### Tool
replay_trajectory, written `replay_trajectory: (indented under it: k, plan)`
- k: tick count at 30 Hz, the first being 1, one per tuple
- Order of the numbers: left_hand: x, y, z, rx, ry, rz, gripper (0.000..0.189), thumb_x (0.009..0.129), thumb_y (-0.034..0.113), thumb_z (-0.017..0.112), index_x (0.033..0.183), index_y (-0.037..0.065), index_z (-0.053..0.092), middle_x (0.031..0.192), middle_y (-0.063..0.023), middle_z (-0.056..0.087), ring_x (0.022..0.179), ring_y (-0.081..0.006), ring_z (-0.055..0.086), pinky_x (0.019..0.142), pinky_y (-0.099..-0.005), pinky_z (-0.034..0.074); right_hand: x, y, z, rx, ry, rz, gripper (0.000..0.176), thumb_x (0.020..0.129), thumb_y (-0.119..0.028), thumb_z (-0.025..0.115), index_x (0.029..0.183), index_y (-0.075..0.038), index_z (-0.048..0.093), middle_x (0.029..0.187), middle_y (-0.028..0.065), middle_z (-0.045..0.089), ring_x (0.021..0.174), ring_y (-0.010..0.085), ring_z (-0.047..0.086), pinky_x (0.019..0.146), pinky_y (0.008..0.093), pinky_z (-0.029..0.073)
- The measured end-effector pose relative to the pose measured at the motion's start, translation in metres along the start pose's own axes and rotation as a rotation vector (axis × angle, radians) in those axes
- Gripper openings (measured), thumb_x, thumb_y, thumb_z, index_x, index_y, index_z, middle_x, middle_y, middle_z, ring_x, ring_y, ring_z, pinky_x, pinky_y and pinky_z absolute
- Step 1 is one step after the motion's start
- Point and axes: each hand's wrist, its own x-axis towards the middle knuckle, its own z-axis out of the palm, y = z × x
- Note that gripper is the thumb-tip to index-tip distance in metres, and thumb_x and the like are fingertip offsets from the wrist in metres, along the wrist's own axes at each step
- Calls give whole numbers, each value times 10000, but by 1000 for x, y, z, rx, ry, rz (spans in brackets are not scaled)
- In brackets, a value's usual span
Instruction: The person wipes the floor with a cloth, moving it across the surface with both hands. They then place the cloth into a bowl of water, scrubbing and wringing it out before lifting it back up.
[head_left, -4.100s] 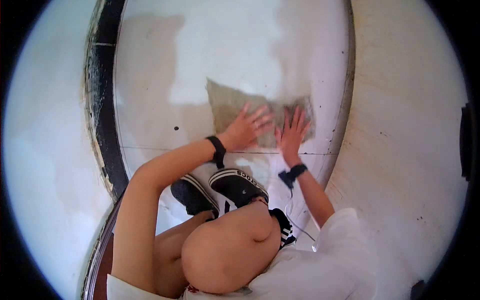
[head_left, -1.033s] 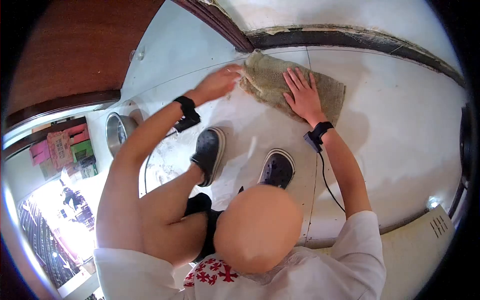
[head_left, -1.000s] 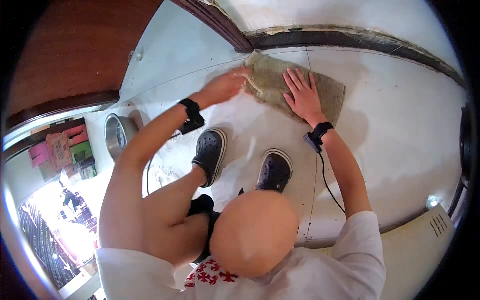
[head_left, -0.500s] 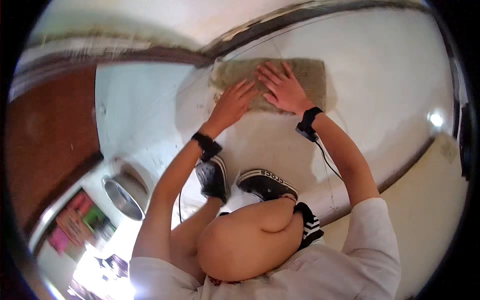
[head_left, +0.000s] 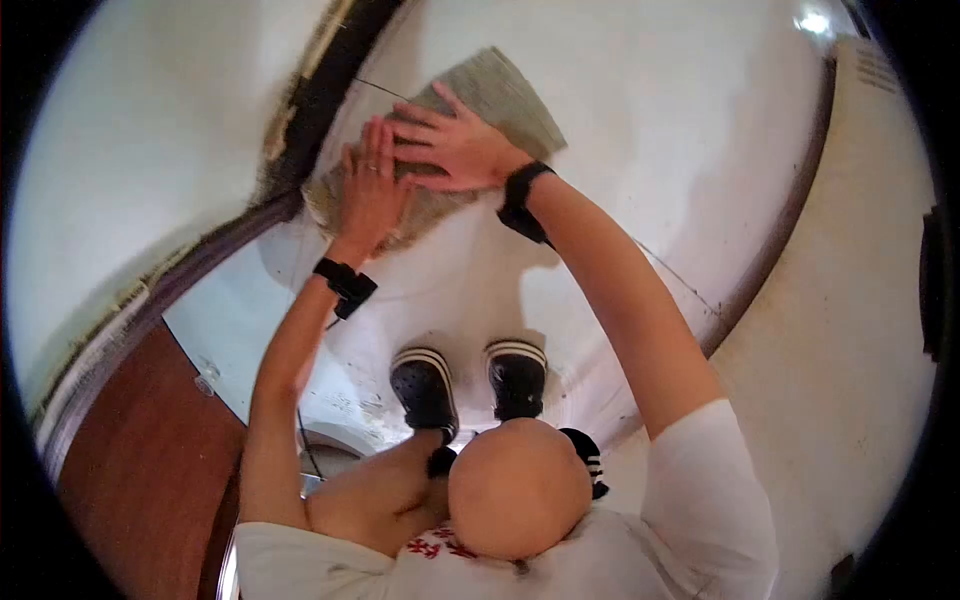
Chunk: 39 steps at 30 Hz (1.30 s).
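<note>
A greyish-green folded cloth (head_left: pixel 510 95) lies flat on the pale floor, close to the dark base of the wall. My left hand (head_left: pixel 372 195) rests on its near left part, fingers extended forward. Beside it, my right hand (head_left: pixel 450 145) presses down on the middle of the cloth with fingers spread. The fingertips of the two hands nearly meet. Under both palms the cloth is hidden. Each wrist wears a black band with a small box, the left wristband (head_left: pixel 345 288) and the right wristband (head_left: pixel 522 203).
My feet in black clogs (head_left: pixel 420 388) are on the floor just behind the cloth. A brown door panel (head_left: pixel 150 440) stands at the lower left. The dark wall edge (head_left: pixel 325 95) runs along the left, and another wall (head_left: pixel 800 260) rises at the right. A metal basin (head_left: pixel 335 450) is partly hidden behind my leg.
The view has turned, so the cloth now appears slanted and further left, nearer the wall edge. Both hands stay flat on it and have drawn closer together. My feet have shifted.
</note>
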Motion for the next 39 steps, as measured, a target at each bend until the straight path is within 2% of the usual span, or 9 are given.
replay_trajectory:
  k: [3, 5, 8, 11, 13, 18, 27, 32, 39]
  plan:
    - [3, 2, -3, 147, 21, 84, 779, 961, 328, 561, 1537, -20, 168, 1626, -176, 122, 1498, -329, 164, 1177, -572, 168, -20, -4, -3, -72, 143, 185, 658, 916, -608, 502, 1429, -196, 472, 1536, 31, 390, 1447, 211, 311, 1167, 631, 119]
    - [2, 19, -4, 97, -7, 235, 739, 962, 369, 548, 1546, 56, 221, 1632, -143, 138, 1499, -308, 168, 1178, -564, 177, -53, -13, -5, -161, 178, 331, 700, 904, -647, 487, 1452, -213, 453, 1546, 27, 376, 1452, 208, 301, 1161, 641, 117]
    - [10, 55, 3, 97, -149, 443, 680, 955, 398, 544, 1540, 155, 296, 1625, -98, 199, 1497, -280, 187, 1177, -551, 197, -123, -47, -1, -212, 157, 642, 758, 874, -667, 509, 1491, -240, 409, 1599, 75, 275, 1480, 309, 224, 1117, 705, 102]
    - [2, 98, 16, 33, -188, 614, 701, 940, 444, 545, 1532, 147, 315, 1613, -102, 235, 1494, -276, 200, 1179, -547, 198, -191, -106, -6, -166, 219, 1021, 778, 849, -650, 555, 1501, -256, 399, 1611, 177, 206, 1478, 439, 151, 1073, 758, 78]
    - [-16, 131, 16, -37, -263, 699, 712, 936, 477, 531, 1523, 130, 327, 1613, -115, 232, 1496, -276, 193, 1198, -518, 165, -226, -145, -5, -184, 135, 1093, 773, 835, -628, 590, 1496, -270, 410, 1609, 216, 178, 1475, 467, 118, 1073, 756, 72]
    - [-79, 167, 24, -189, -353, 832, 785, 901, 545, 540, 1508, 88, 343, 1610, -124, 233, 1497, -268, 192, 1211, -464, 165, -280, -218, 6, -161, -33, 1074, 749, 832, -606, 603, 1482, -272, 433, 1623, 168, 166, 1496, 420, 78, 1079, 754, 68]
    - [-42, 180, 32, -212, -208, 497, 798, 872, 502, 615, 1494, 71, 360, 1604, -126, 248, 1494, -270, 203, 1206, -461, 181, -265, -95, -30, -141, -75, 672, 721, 868, -572, 573, 1492, -252, 406, 1609, 52, 267, 1494, 290, 204, 1167, 626, 125]
    - [17, 244, 49, -121, -118, 405, 824, 852, 460, 655, 1496, 51, 341, 1604, -129, 250, 1493, -269, 206, 1201, -458, 193, -306, -42, -52, -243, 104, 857, 736, 887, -577, 545, 1520, -249, 360, 1601, 81, 278, 1479, 324, 230, 1170, 614, 129]
    - [-48, 305, 65, -161, -253, 915, 843, 828, 485, 663, 1492, 62, 363, 1592, -112, 287, 1486, -246, 223, 1203, -456, 173, -408, -175, -25, -309, 3, 1247, 877, 824, -604, 573, 1532, -149, 326, 1591, 183, 254, 1476, 387, 192, 1173, 609, 92]
